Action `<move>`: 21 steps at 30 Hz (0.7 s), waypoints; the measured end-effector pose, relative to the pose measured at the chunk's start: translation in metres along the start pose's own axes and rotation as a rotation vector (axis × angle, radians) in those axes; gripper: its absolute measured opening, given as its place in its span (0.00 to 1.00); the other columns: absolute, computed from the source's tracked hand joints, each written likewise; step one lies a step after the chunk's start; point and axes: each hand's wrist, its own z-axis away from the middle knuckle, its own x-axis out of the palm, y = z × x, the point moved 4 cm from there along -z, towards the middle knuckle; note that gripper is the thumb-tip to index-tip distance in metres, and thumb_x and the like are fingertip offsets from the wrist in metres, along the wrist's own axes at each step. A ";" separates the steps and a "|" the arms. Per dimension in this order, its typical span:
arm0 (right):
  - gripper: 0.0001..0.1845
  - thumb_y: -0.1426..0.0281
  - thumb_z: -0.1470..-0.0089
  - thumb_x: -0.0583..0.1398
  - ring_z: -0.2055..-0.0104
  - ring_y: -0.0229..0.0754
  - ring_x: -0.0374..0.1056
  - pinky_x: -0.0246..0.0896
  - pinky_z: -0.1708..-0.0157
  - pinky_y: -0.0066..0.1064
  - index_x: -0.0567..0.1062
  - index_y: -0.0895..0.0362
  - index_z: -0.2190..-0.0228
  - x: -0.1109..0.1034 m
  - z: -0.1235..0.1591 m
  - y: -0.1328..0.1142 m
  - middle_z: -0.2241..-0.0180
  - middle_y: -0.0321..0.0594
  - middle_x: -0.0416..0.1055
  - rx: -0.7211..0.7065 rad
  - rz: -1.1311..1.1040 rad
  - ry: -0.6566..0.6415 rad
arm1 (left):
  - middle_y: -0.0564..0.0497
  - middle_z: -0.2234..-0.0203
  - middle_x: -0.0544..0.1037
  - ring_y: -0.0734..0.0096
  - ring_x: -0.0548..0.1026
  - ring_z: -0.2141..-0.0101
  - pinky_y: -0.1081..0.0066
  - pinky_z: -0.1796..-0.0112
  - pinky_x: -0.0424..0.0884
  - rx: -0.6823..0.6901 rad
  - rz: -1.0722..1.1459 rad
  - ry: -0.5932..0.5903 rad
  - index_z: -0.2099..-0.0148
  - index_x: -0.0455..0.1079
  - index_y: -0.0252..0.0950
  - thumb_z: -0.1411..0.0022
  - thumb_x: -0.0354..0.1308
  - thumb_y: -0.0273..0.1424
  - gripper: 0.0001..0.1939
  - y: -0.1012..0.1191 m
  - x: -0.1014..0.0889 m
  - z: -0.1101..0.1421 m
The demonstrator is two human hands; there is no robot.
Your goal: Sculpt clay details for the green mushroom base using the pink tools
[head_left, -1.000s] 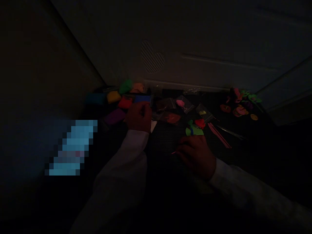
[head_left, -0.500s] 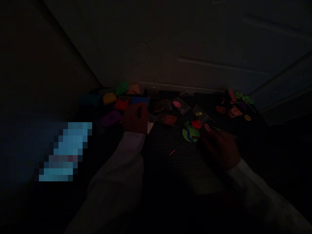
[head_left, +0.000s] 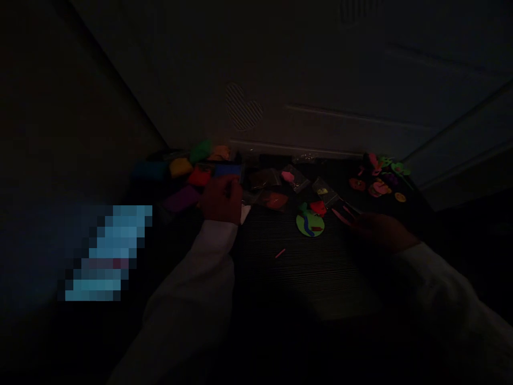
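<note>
The scene is very dark. My left hand (head_left: 221,199) is closed, knuckles up, among coloured packets at the back left. A small white piece (head_left: 245,214) shows at its right edge; what its fingers hold is hidden. My right hand (head_left: 387,231) is low at the right, its fingers lost in shadow at the ends of thin pink sticks (head_left: 340,216). Whether it grips them I cannot tell. Between my hands lies a round green disc (head_left: 310,225) with a blue wavy strip and a dark red bit on it. Red (head_left: 318,207) and dark green pieces touch its upper edge.
A thin pink strip (head_left: 280,253) lies on the dark ridged surface. Clear bags (head_left: 294,178) and purple (head_left: 182,199), yellow (head_left: 181,168) and blue (head_left: 149,170) packets line the back. Several small colourful shapes (head_left: 380,187) sit at the right. A pale panel with a heart (head_left: 243,107) stands behind.
My right hand has moved right, away from the green disc, and more of the pink sticks shows. My left hand stays in place. The view has shifted slightly.
</note>
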 end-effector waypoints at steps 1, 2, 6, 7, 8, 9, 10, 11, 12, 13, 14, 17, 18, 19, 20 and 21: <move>0.12 0.61 0.57 0.56 0.76 0.35 0.64 0.52 0.80 0.23 0.72 0.56 0.73 0.000 -0.001 0.000 0.76 0.36 0.68 0.003 0.011 -0.001 | 0.50 0.73 0.73 0.72 0.70 0.70 0.73 0.67 0.65 0.007 0.001 0.001 0.67 0.70 0.35 0.48 0.49 0.29 0.09 0.000 0.000 0.000; 0.12 0.61 0.56 0.55 0.77 0.35 0.63 0.51 0.81 0.23 0.72 0.56 0.73 0.000 -0.002 0.000 0.77 0.36 0.68 0.009 0.024 0.011 | 0.50 0.74 0.73 0.72 0.70 0.70 0.72 0.67 0.65 0.017 0.001 0.002 0.67 0.70 0.35 0.48 0.49 0.29 0.09 0.000 -0.001 0.000; 0.13 0.60 0.56 0.53 0.76 0.36 0.62 0.49 0.80 0.24 0.70 0.57 0.73 0.002 0.005 -0.004 0.74 0.38 0.67 0.026 0.074 0.148 | 0.51 0.75 0.73 0.72 0.70 0.71 0.73 0.68 0.65 0.049 0.006 0.008 0.68 0.70 0.34 0.48 0.49 0.29 0.09 -0.001 -0.001 -0.001; 0.13 0.61 0.56 0.53 0.76 0.36 0.62 0.50 0.80 0.24 0.69 0.57 0.73 0.002 0.010 -0.006 0.74 0.39 0.67 0.028 0.080 0.190 | 0.51 0.75 0.73 0.72 0.70 0.71 0.73 0.68 0.65 0.054 0.007 0.011 0.67 0.70 0.35 0.48 0.49 0.29 0.09 -0.001 -0.001 -0.001; 0.13 0.60 0.55 0.53 0.75 0.37 0.63 0.50 0.79 0.24 0.68 0.58 0.73 0.002 0.015 -0.008 0.74 0.39 0.67 0.036 0.085 0.232 | 0.51 0.74 0.73 0.72 0.70 0.71 0.73 0.68 0.65 0.057 0.009 0.012 0.67 0.70 0.35 0.48 0.49 0.29 0.09 -0.001 -0.001 -0.001; 0.14 0.60 0.55 0.53 0.76 0.37 0.63 0.51 0.80 0.24 0.67 0.59 0.72 0.001 0.021 -0.010 0.74 0.40 0.66 0.048 0.077 0.292 | 0.51 0.74 0.73 0.73 0.70 0.70 0.73 0.68 0.65 0.061 0.009 0.012 0.67 0.70 0.35 0.48 0.49 0.29 0.09 -0.002 -0.001 -0.001; 0.15 0.60 0.55 0.52 0.76 0.37 0.63 0.51 0.81 0.24 0.65 0.59 0.71 -0.001 0.029 -0.013 0.74 0.41 0.66 0.060 0.060 0.358 | 0.51 0.74 0.73 0.73 0.70 0.70 0.73 0.67 0.65 0.065 0.009 0.013 0.67 0.70 0.35 0.48 0.49 0.29 0.09 -0.002 0.000 -0.001; 0.16 0.59 0.54 0.52 0.78 0.37 0.63 0.50 0.82 0.24 0.64 0.60 0.70 -0.003 0.037 -0.016 0.76 0.41 0.66 0.077 0.039 0.426 | 0.51 0.74 0.73 0.73 0.70 0.70 0.73 0.67 0.65 0.067 0.008 0.014 0.67 0.70 0.35 0.48 0.49 0.29 0.09 -0.002 0.000 0.000; 0.17 0.58 0.54 0.52 0.79 0.36 0.62 0.50 0.84 0.23 0.63 0.60 0.70 -0.005 0.046 -0.020 0.77 0.41 0.66 0.077 -0.016 0.534 | 0.51 0.74 0.73 0.73 0.70 0.70 0.73 0.67 0.65 0.069 0.006 0.014 0.67 0.70 0.35 0.48 0.49 0.29 0.09 -0.003 0.001 0.000; 0.17 0.57 0.52 0.51 0.80 0.36 0.63 0.51 0.84 0.23 0.63 0.60 0.69 -0.004 0.053 -0.025 0.77 0.41 0.65 0.057 -0.039 0.555 | 0.51 0.74 0.73 0.73 0.70 0.70 0.73 0.67 0.65 0.072 0.005 0.016 0.67 0.70 0.35 0.48 0.49 0.29 0.09 -0.003 0.001 0.000; 0.17 0.57 0.51 0.50 0.80 0.35 0.63 0.53 0.84 0.22 0.62 0.60 0.68 -0.003 0.058 -0.030 0.78 0.40 0.65 0.030 -0.060 0.575 | 0.51 0.74 0.74 0.73 0.70 0.70 0.73 0.67 0.65 0.075 0.004 0.015 0.67 0.70 0.35 0.48 0.49 0.29 0.09 -0.003 0.001 0.000; 0.18 0.59 0.51 0.52 0.75 0.36 0.66 0.59 0.80 0.24 0.62 0.60 0.64 0.003 0.069 -0.049 0.71 0.42 0.67 -0.168 -0.151 0.616 | 0.52 0.74 0.74 0.73 0.70 0.70 0.73 0.67 0.65 0.084 0.009 0.021 0.67 0.70 0.35 0.48 0.49 0.30 0.09 -0.003 0.001 0.000; 0.19 0.60 0.51 0.52 0.71 0.38 0.66 0.61 0.77 0.26 0.61 0.60 0.60 0.005 0.071 -0.053 0.68 0.44 0.67 -0.224 -0.191 0.628 | 0.52 0.75 0.74 0.73 0.70 0.71 0.74 0.68 0.65 0.083 0.013 0.024 0.68 0.70 0.35 0.48 0.49 0.30 0.09 -0.003 0.001 0.000; 0.22 0.61 0.51 0.53 0.67 0.39 0.66 0.63 0.73 0.28 0.59 0.60 0.57 0.006 0.072 -0.056 0.65 0.45 0.67 -0.259 -0.235 0.633 | 0.51 0.75 0.74 0.73 0.70 0.71 0.73 0.68 0.65 0.079 0.016 0.023 0.68 0.70 0.35 0.48 0.49 0.30 0.09 -0.003 0.000 0.000; 0.24 0.62 0.50 0.53 0.66 0.39 0.66 0.63 0.70 0.29 0.56 0.60 0.54 0.006 0.072 -0.058 0.65 0.45 0.67 -0.272 -0.273 0.628 | 0.51 0.74 0.73 0.73 0.70 0.71 0.73 0.68 0.65 0.074 0.018 0.020 0.67 0.70 0.35 0.48 0.49 0.30 0.09 -0.002 0.000 0.000; 0.25 0.64 0.50 0.53 0.66 0.39 0.66 0.63 0.69 0.30 0.55 0.60 0.52 0.005 0.073 -0.059 0.66 0.44 0.67 -0.270 -0.305 0.625 | 0.51 0.74 0.73 0.73 0.69 0.71 0.73 0.68 0.65 0.071 0.019 0.016 0.67 0.70 0.35 0.48 0.48 0.30 0.10 -0.002 0.000 0.000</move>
